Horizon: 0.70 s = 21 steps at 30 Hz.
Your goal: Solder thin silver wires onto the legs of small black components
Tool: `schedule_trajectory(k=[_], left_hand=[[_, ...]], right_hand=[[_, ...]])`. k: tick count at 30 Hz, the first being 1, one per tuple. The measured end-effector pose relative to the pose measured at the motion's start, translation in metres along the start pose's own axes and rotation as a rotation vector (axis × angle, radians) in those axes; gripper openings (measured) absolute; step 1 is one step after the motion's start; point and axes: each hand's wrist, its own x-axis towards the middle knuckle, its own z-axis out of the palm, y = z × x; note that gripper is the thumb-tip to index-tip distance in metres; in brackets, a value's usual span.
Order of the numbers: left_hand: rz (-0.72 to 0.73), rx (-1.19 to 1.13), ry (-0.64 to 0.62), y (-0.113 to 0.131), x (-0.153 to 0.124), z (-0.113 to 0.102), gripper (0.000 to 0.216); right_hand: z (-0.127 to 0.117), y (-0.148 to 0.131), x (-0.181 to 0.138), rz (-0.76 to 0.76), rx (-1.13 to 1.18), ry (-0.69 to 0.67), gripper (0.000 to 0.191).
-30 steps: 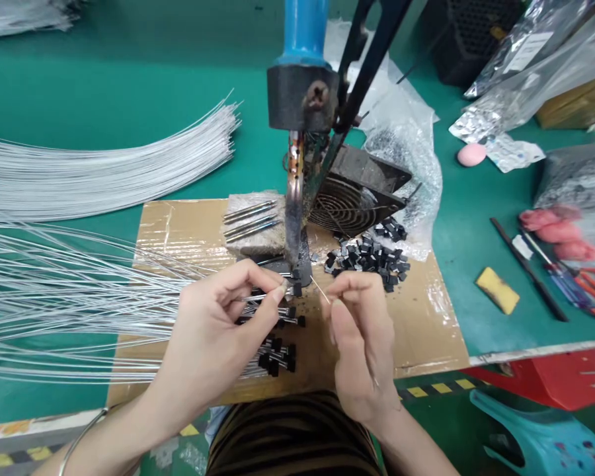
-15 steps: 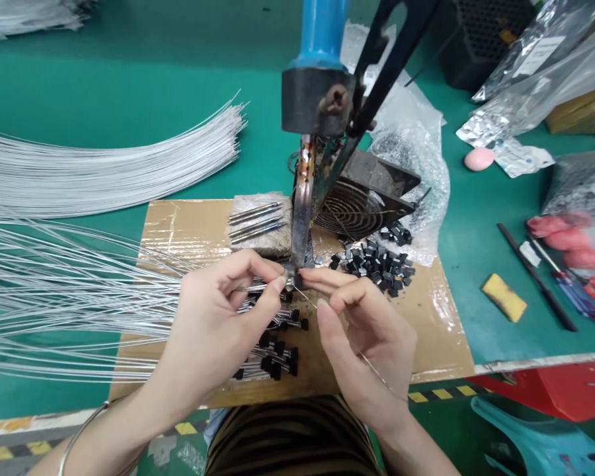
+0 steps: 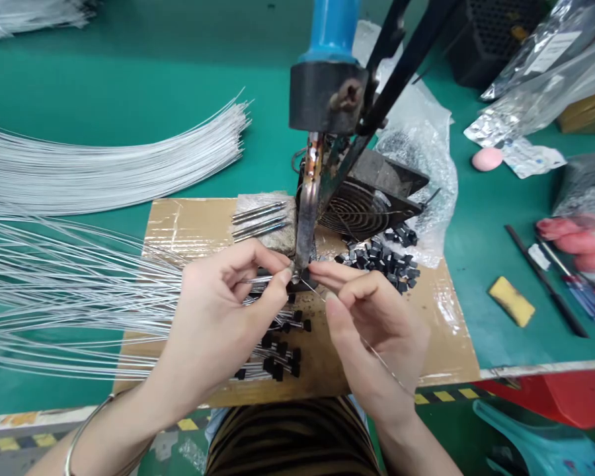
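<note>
Now our right hand [image 3: 383, 338], pinching thin silvery wire [image 3: 313, 291], pushes toward ten o'clock, apparently feeding the blue-handled soldering iron [image 3: 308, 211]; our left hand [image 3: 228, 304] pinches slim grey cables [image 3: 258, 280].

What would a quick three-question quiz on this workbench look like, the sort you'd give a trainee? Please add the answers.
1. The handle of the soldering iron is: A) red, B) blue, C) yellow.

2. True or false: the yellow sponge lies to the right of the cardboard sheet in the picture.

3. Across the palm of which of the person's own hands does a thin wire run?

Key:
1. B
2. True
3. The right hand
</note>
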Motion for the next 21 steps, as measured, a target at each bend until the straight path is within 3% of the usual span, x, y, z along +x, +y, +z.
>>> schedule_trajectory(k=[21], left_hand=[[-0.006, 0.006, -0.012, 0.0013, 0.0015, -0.0002, 0.008]], right_hand=[[0.0001, 0.0010, -0.0008, -0.016, -0.004, 0.017, 0.018]])
